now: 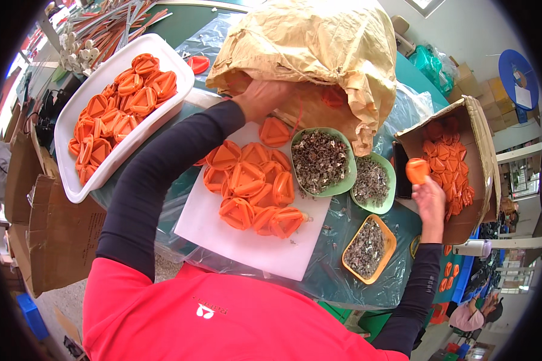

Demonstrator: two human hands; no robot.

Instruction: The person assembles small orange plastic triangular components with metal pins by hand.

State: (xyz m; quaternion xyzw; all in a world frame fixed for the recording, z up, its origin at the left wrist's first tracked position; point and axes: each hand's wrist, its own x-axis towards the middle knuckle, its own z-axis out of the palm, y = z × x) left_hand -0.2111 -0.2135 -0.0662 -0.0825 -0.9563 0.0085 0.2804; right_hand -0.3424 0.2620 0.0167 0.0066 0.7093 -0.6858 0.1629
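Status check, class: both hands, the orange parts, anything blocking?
Left hand inside the brown paper sack. Right hand grips one orange part at the cardboard box. Nothing blocking.

Glossy orange plastic caps [250, 186], crinkled matt brown paper sack [319, 42], smooth white plastic tray [72, 180], corrugated cardboard box [485, 150]

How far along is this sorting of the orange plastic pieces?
Done: the white tray and cardboard box already hold many orange pieces. In hand: the right hand holds one orange piece by the box, and the left hand reaches into the paper sack. Left: a pile on the white board.
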